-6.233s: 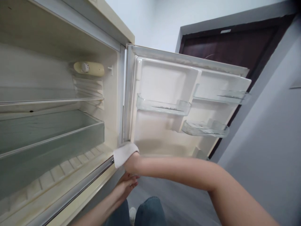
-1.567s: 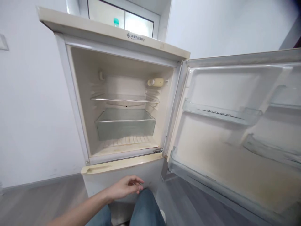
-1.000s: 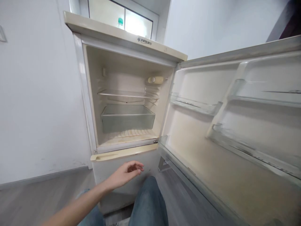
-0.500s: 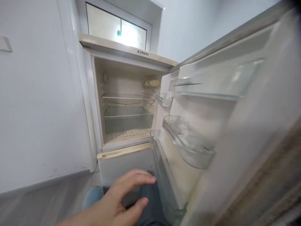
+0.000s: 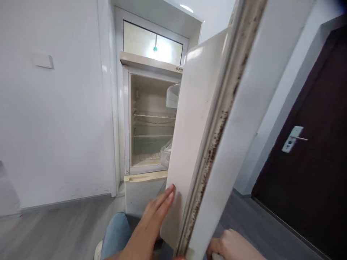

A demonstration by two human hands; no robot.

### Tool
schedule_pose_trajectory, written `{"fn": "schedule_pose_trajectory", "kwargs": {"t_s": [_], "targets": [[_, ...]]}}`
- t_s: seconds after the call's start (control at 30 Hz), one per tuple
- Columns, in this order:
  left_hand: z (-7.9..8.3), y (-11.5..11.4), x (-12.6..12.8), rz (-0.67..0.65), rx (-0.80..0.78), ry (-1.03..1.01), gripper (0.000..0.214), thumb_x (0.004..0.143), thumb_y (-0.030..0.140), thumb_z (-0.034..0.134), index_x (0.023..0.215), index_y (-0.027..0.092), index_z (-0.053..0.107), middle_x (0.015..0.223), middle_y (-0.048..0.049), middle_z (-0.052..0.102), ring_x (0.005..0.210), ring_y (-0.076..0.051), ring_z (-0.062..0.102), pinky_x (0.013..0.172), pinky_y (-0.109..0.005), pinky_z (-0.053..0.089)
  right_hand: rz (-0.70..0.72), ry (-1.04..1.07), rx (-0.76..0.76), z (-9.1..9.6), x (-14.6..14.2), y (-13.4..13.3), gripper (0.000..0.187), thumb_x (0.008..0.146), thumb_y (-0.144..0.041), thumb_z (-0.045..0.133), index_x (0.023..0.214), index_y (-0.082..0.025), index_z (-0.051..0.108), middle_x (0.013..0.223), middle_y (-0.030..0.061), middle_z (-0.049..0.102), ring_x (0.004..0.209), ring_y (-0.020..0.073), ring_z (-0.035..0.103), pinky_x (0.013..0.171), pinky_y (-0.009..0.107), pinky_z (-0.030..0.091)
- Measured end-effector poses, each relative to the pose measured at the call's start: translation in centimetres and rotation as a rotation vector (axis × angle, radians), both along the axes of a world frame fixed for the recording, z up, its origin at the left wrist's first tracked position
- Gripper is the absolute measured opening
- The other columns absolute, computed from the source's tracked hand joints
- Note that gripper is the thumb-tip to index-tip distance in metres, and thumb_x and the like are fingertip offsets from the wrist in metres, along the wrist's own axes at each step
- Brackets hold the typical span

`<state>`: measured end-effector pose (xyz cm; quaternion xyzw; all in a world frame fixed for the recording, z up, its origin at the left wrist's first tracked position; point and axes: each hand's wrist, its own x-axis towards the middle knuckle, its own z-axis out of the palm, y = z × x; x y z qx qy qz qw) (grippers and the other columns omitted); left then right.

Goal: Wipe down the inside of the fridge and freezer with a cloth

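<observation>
A small cream fridge [image 5: 135, 108] stands against the white wall with its upper compartment open. Its door [image 5: 195, 119] is swung most of the way toward the cabinet, edge-on to me, with a dirty, mould-stained seal [image 5: 217, 133] along that edge. My left hand [image 5: 155, 213] lies flat with fingers stretched against the door's lower inner face. My right hand [image 5: 230, 247] is curled at the door's bottom outer corner, at the frame's lower edge; what it holds, if anything, is hidden. Inside the fridge are a glass shelf [image 5: 153, 115] and a clear drawer.
A dark brown room door [image 5: 311, 162] with a silver lever handle [image 5: 294, 137] stands at the right. My jeans-covered knee [image 5: 116, 231] shows at the bottom over grey wood-look flooring. A wall switch [image 5: 43, 60] sits on the left wall. A window is above the fridge.
The fridge door has swung from wide open to nearly edge-on toward the cabinet. My left hand rose from near my knee onto the door. My right hand came into view; the white cloth is gone.
</observation>
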<state>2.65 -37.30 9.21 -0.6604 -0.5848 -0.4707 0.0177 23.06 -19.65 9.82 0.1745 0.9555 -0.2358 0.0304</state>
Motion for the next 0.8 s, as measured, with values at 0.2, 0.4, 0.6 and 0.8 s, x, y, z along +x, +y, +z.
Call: {"fn": "schedule_pose_trajectory", "kwargs": {"t_s": [0.2, 0.4, 0.6, 0.8], "targets": [[0.8, -0.7, -0.7, 0.244, 0.088, 0.098, 0.115, 0.067, 0.045, 0.074, 0.15, 0.034, -0.005, 0.163, -0.0109, 0.014, 0.146, -0.041, 0.022, 0.113, -0.057, 0.036, -0.001, -0.004, 0.021, 1.9, -3.7, -2.2, 0.038, 0.084, -0.054, 0.055, 0.109, -0.03, 0.07, 0.076, 0.0048, 0.068, 0.075, 0.0225, 0.062, 0.063, 0.027, 0.036], [-0.1, -1.3, -4.5, 0.409, 0.017, 0.061, 0.095, 0.076, 0.035, 0.066, 0.149, 0.034, 0.007, 0.16, -0.0084, 0.023, 0.143, -0.038, 0.029, 0.118, -0.055, 0.029, 0.021, 0.042, -0.121, 0.0, -6.7, -1.5, 0.033, 0.084, -0.048, 0.055, 0.109, -0.031, 0.069, 0.074, 0.0019, 0.063, 0.076, 0.0188, 0.057, 0.062, 0.024, 0.035], [-1.4, -2.1, -10.1, 0.515, -0.014, -0.146, 0.081, 0.08, 0.038, 0.062, 0.147, 0.04, 0.017, 0.162, -0.0018, 0.02, 0.147, -0.034, 0.022, 0.121, -0.056, 0.019, -0.033, 0.063, -0.197, -4.2, -8.6, 0.6, 0.033, 0.085, -0.05, 0.053, 0.106, -0.031, 0.071, 0.075, 0.0025, 0.063, 0.078, 0.0183, 0.056, 0.067, 0.024, 0.037], [0.0, -1.7, -15.0, 0.559, -0.029, -0.146, 0.069, 0.083, 0.04, 0.059, 0.145, 0.037, 0.029, 0.163, 0.0004, 0.016, 0.147, -0.031, 0.022, 0.12, -0.049, 0.027, -0.077, 0.009, -0.256, -7.8, -9.6, 2.8, 0.033, 0.085, -0.047, 0.053, 0.103, -0.028, 0.073, 0.078, 0.0037, 0.066, 0.08, 0.0189, 0.058, 0.071, 0.023, 0.04]]}}
